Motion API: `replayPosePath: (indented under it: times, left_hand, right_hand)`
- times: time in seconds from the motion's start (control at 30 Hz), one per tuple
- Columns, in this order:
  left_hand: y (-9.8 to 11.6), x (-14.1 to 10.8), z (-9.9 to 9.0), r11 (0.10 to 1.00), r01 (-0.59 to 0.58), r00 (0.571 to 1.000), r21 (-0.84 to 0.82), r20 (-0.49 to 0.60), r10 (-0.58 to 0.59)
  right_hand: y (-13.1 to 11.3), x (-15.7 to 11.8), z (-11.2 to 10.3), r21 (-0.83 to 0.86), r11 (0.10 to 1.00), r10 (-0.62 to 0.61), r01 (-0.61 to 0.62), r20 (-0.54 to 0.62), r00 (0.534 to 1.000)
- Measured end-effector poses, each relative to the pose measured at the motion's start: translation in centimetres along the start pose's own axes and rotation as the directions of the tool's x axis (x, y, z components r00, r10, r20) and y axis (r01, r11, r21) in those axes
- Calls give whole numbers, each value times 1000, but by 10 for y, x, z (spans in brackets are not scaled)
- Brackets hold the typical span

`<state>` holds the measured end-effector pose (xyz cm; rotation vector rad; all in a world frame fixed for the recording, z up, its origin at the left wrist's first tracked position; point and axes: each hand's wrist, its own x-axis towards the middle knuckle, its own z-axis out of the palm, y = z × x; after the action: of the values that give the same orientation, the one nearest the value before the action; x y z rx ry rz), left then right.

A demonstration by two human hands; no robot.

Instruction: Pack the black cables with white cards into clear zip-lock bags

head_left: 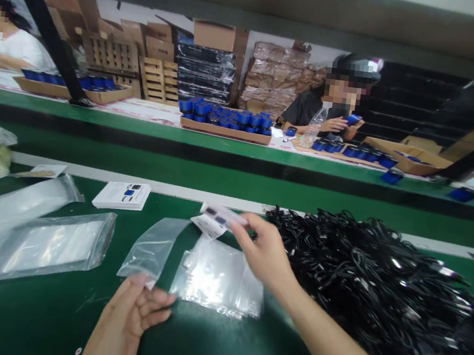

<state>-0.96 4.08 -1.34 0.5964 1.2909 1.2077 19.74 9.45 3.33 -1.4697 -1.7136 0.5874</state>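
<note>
My left hand (132, 308) pinches the near end of a clear plastic bag (153, 245) between thumb and fingers. The bag looks flat, and its far end reaches toward my other hand. In my right hand (265, 247) is a folded printed leaflet (217, 218), held at its right edge and slightly blurred. Below the leaflet lies a pile of clear plastic bags (222, 279) on the green table. A stack of printed leaflets (122, 195) sits farther back to the left. To the right of my right arm spreads a big heap of black cables (372, 275).
Larger packs of plastic bags (47, 243) lie at the left. Beyond a raised green ledge (146, 146), cardboard trays (225, 132) hold several blue-and-black cylindrical items. A co-worker (314, 109) handles one by a plastic bottle (313, 128). Another person (22, 44) sits far left.
</note>
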Motion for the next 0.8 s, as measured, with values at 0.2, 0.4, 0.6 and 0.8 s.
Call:
replayPosePath:
  times: [0.2, 0.4, 0.6, 0.8]
  left_hand:
    - [14, 1, 22, 976, 187, 979, -114, 102, -175]
    - [7, -4, 32, 989, -106, 993, 100, -31, 110]
    - [10, -8, 32, 801, -377, 856, 464, -155, 493]
    - [11, -12, 37, 715, -405, 805, 570, -149, 574]
  right_hand:
    - [-29, -81, 15, 38, 944, -328, 328, 5, 945]
    - [-17, -96, 51, -52, 997, -59, 50, -188, 980]
    - [-26, -108, 79, 117, 992, 77, -38, -347, 935]
    - [-18, -119, 103, 658, 708, 329, -256, 13, 944]
